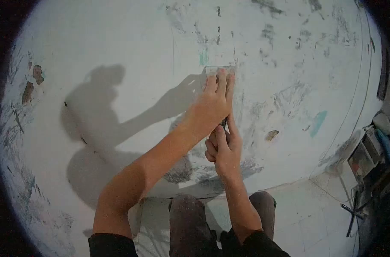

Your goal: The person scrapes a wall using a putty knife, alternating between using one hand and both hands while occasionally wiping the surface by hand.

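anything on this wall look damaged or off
Yes. The white plastered wall has brown chipped patches at far left, a smaller brown chip right of the right hand, plus teal paint smears and grey scuffs.

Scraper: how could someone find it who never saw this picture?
Start at the big white wall with grey scuffs. Near its middle two hands meet: the scraper pokes out above the left hand, its handle in the right hand. It is the only flat, straight-edged thing there.

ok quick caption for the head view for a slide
Left hand presses a scraper against a scuffed white wall while right hand grips its handle.
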Demonstrator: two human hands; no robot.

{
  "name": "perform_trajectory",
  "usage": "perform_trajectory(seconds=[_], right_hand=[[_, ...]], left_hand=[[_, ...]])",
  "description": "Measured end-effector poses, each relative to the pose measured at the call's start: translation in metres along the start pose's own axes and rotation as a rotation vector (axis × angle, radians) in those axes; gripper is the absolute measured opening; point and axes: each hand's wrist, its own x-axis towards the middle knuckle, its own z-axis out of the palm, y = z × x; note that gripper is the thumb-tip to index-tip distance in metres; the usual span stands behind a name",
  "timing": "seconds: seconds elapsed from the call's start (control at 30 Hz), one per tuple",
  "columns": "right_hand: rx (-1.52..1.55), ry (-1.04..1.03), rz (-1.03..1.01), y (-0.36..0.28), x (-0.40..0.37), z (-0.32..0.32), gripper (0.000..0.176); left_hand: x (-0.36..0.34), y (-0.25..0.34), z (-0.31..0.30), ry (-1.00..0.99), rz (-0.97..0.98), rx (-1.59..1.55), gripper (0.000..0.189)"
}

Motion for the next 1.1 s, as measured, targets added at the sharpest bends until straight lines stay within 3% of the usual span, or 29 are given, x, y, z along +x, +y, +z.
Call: perform_trajectory(seconds=[0.07, 0.17, 0.27, 0.37, 0.43, 1.1], right_hand=[[-0.005, 0.018, 0.006, -0.005, 0.005, 0.003, 0.059], [0.028, 0.003, 0.051, -0.008, 0.001, -0.001, 0.06], [0.029, 0.013, 0.053, -0.021, 0.002, 0.008, 0.061], [0.092, -0.018, 0.097, -0.025, -0.005, 0.004, 0.063], [0.066, -0.032, 0.047, -0.024, -0.002, 0.008, 0.064], [-0.052, -0.028, -0.043, 0.007, 0.009, 0.003, 0.062]], left_hand=[[0.003, -0.005, 0.003, 0.062, 0.01, -0.018, 0.063], [0.003, 0.002, 0.002, -0.05, 0.009, 0.059, 0.062], [0.004, -0.008, 0.004, 0.037, 0.016, 0.0, 0.062], [0.001, -0.011, -0.002, -0.077, 0.177, 0.156, 0.063], [0.003, -0.02, -0.005, -0.005, 0.089, -0.049, 0.064], [0.001, -0.019, 0.007, 0.044, 0.044, 0.027, 0.064]])
